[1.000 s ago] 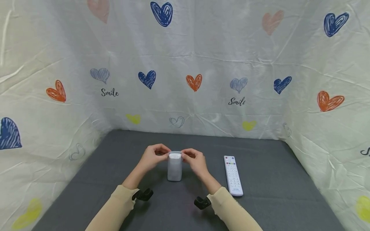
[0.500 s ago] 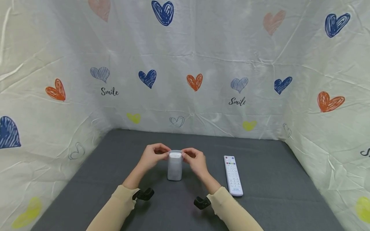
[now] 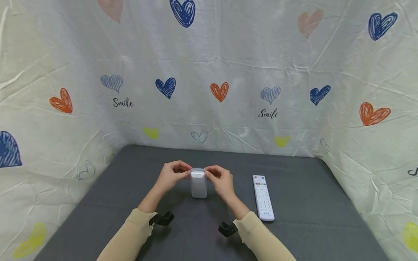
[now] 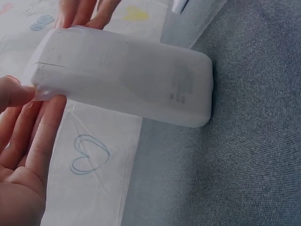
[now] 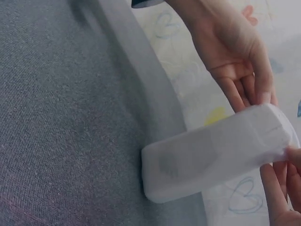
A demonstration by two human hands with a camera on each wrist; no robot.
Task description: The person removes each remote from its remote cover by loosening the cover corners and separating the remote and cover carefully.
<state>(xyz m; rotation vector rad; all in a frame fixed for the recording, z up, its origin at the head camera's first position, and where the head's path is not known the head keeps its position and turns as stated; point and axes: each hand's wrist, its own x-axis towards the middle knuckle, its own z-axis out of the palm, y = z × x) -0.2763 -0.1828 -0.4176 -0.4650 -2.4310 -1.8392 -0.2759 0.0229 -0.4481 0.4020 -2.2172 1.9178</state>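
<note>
Between both hands stands a white, rounded, boxy thing in a thin translucent sleeve (image 3: 199, 186); its exact kind cannot be told. Faint grey marks show through its side in the left wrist view, where its lower end appears to touch the dark cloth. My left hand (image 3: 170, 175) pinches the sleeve's upper left edge between thumb and fingers. On the upper right edge, my right hand (image 3: 223, 180) pinches it the same way. The left wrist view shows the sleeve (image 4: 127, 77) stretching a little past the block's top, near the left thumb (image 4: 16, 92).
A white remote control (image 3: 263, 198) lies face up to the right of the right forearm. Dark grey cloth (image 3: 294, 203) covers the table. White sheets (image 3: 241, 119) with printed hearts hang behind and at both sides. Each wrist wears a black device (image 3: 227, 229).
The lower end of the white thing has shifted slightly away from me and to the right. Both hands keep their pinch and have barely moved. The remote control stays put.
</note>
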